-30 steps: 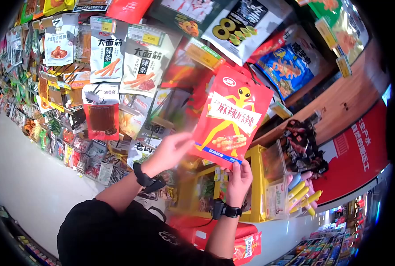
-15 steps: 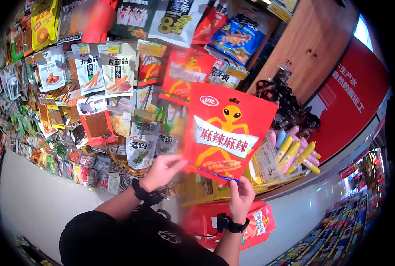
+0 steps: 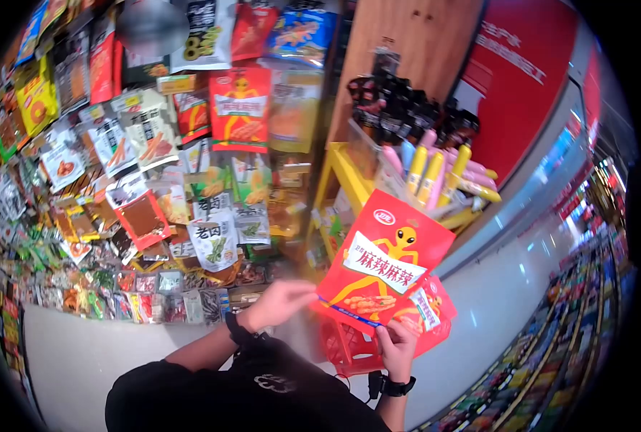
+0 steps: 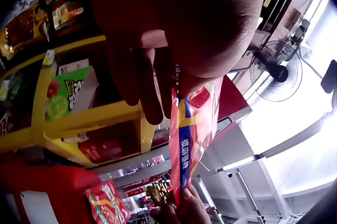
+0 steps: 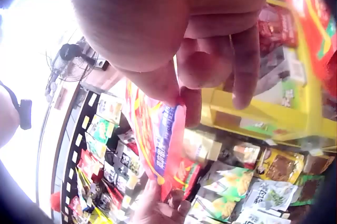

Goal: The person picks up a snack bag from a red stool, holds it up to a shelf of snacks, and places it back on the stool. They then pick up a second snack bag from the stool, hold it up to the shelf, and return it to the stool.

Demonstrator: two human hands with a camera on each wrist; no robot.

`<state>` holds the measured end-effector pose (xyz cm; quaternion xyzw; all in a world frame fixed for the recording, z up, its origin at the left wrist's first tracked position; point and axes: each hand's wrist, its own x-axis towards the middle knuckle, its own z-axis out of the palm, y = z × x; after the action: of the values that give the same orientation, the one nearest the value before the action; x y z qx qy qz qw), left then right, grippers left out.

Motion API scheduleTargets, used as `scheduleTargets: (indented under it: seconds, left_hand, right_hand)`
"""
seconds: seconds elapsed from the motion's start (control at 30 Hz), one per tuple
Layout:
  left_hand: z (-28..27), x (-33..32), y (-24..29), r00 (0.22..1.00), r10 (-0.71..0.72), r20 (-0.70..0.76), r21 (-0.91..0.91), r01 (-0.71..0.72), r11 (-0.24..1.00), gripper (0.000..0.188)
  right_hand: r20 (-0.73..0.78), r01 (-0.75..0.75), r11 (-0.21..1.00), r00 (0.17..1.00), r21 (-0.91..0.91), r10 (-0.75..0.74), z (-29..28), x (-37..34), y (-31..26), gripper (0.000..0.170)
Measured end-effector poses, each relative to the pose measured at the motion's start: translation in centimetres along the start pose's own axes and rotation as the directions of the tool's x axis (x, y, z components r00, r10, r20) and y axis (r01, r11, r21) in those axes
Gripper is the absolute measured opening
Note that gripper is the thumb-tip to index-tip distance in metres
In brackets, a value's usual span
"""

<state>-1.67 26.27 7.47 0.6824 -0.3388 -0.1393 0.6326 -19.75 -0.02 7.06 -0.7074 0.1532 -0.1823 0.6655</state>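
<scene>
A red snack bag (image 3: 385,263) with a yellow cartoon figure is held up in front of the body, its printed face toward the head camera. My left hand (image 3: 281,302) pinches its lower left corner between thumb and fingers. At the lower right corner, the thumb and fingers of my right hand (image 3: 398,342) grip the blue-printed bottom edge. The left wrist view shows the bag (image 4: 192,129) edge-on between both hands. Below and partly behind it is a red shopping basket (image 3: 342,345), with a matching red bag (image 3: 432,306) at its right side.
Hanging snack packets fill the wall on the left, including a matching red packet (image 3: 240,108). A yellow rack (image 3: 328,180) stands behind the held bag, topped by a bin of yellow and pink sticks (image 3: 436,173). Beyond is a red panel (image 3: 522,79); low shelves (image 3: 522,345) run along the right.
The head view has swung right and down, so the shelf packets shift left and the basket shows more. Both hands keep hold of the bag, which now appears lower and tilts to the right.
</scene>
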Motion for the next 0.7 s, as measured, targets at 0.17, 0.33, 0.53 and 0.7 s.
scheduleTargets:
  seconds: [0.17, 0.33, 0.53, 0.7]
  left_hand:
    - [4.8, 0.6, -1.0, 0.980, -0.120, 0.157, -0.123, 0.140, 0.983, 0.024]
    - [8.9, 2.4, -1.4, 0.933, -0.103, 0.346, -0.106, 0.148, 0.983, 0.027]
    - [13.1, 4.9, -3.5, 0.860, -0.168, 0.482, -0.074, 0.231, 0.970, 0.030]
    - [14.8, 6.5, -5.3, 0.780, -0.321, 0.538, 0.043, 0.355, 0.934, 0.031]
  right_hand:
    - [-0.162, 0.013, 0.998, 0.987, -0.067, -0.024, -2.4, -4.7, 0.7, 0.015]
    - [-0.236, -0.047, 0.998, 0.971, -0.037, 0.037, -4.8, -8.3, 2.6, 0.016]
    - [-0.336, -0.063, 0.998, 0.940, 0.009, 0.062, -6.8, -10.6, 5.6, 0.022]
    - [-0.368, -0.074, 0.989, 0.923, 0.126, 0.116, -8.2, -10.1, 9.0, 0.022]
